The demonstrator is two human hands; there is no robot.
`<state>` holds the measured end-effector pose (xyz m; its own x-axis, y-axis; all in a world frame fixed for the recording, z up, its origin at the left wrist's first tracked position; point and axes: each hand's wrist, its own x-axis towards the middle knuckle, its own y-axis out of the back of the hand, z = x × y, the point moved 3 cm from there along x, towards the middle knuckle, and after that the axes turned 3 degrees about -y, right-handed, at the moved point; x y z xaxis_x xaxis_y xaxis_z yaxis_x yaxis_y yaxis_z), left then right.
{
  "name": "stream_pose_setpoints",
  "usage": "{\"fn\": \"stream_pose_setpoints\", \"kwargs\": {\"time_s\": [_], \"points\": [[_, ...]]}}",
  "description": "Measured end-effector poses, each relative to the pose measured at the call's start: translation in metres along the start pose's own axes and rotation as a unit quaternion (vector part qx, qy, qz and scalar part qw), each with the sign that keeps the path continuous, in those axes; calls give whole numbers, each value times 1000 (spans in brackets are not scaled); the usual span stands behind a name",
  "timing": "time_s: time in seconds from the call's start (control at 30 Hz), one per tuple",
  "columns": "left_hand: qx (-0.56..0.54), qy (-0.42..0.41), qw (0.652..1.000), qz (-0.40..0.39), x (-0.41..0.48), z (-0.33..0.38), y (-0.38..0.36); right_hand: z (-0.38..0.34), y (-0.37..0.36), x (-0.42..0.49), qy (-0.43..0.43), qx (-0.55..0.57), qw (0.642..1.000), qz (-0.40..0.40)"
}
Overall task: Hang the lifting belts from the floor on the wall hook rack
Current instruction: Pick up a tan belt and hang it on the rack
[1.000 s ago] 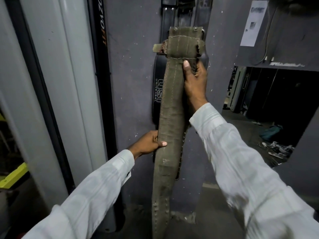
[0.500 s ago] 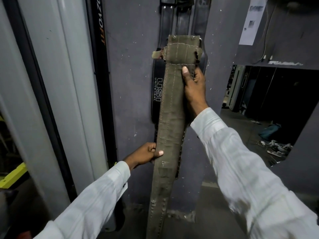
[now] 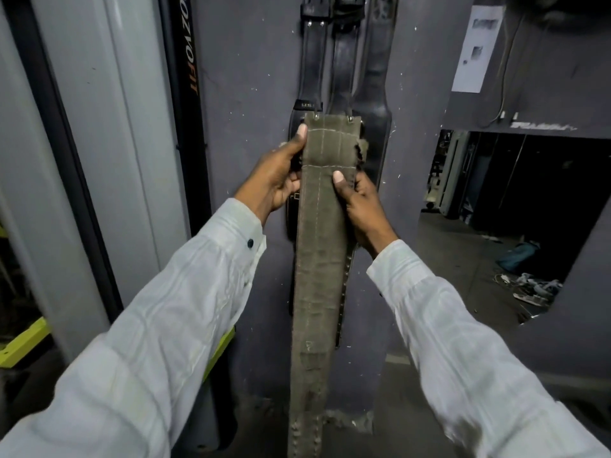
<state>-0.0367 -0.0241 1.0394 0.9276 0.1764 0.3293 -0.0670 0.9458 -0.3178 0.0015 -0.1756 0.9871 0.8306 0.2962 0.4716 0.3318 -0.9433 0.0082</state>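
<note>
A long olive-green canvas lifting belt (image 3: pixel 317 259) hangs straight down in front of the grey wall (image 3: pixel 251 94), its lower end reaching the bottom of the view. My left hand (image 3: pixel 277 173) grips its upper left edge, thumb near the top corner. My right hand (image 3: pixel 357 196) holds the right edge just below, thumb pressed on the front. Behind it, black leather belts (image 3: pixel 344 67) hang on the wall from the top of the view; the hook rack itself is out of sight.
A grey machine column (image 3: pixel 109 127) with a black upright stands at the left, with yellow-green frame parts (image 3: pixel 23 342) low down. A paper notice (image 3: pixel 476 47) is on the wall at the right, above a dark opening (image 3: pixel 515 206) with clutter on its floor.
My left hand has slid up from the middle of the belt to its top left edge. The belt's top now sits lower in view, and more of the black belts above shows.
</note>
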Motion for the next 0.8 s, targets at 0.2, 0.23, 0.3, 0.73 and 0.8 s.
{"fn": "stream_pose_setpoints", "kwargs": {"time_s": [0.2,0.23,0.3,0.73,0.8], "points": [[92,-25,995,42,4,-20,-12,-30,28,16,-72,-33,996,-46],[108,-28,993,47,4,-25,-15,-35,32,20,-86,-48,994,-41],[140,-52,988,48,4,-31,-20,-38,37,29,-98,-99,990,-25],[370,-229,875,212,38,-56,-8,9,37,77,43,-194,978,65],[361,-249,871,223,51,-54,0,11,31,89,74,-182,975,99]]}}
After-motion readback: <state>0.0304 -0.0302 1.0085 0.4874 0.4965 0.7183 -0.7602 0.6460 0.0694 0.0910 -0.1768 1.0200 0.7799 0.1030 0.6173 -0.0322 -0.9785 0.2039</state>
